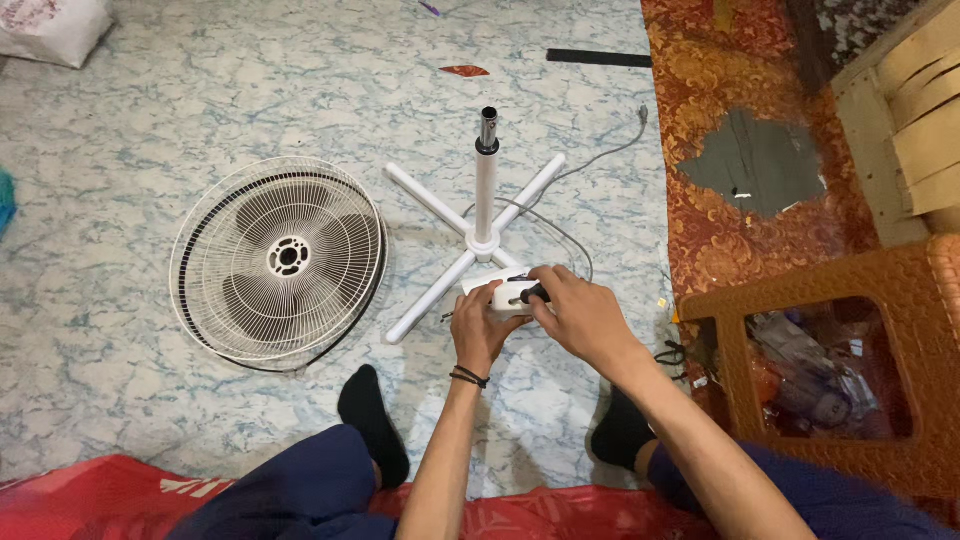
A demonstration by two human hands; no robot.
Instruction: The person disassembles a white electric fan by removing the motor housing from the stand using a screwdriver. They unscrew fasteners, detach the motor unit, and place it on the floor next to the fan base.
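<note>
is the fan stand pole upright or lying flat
Upright. The white pole rises from the middle of the cross-shaped base, which lies flat on the floor; its dark top end points up.

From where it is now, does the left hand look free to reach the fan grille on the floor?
Probably yes. The left hand grips a small white part by the cross base; the fan grille lies flat to its left, with only bare floor between. It would have to let go first.
</note>
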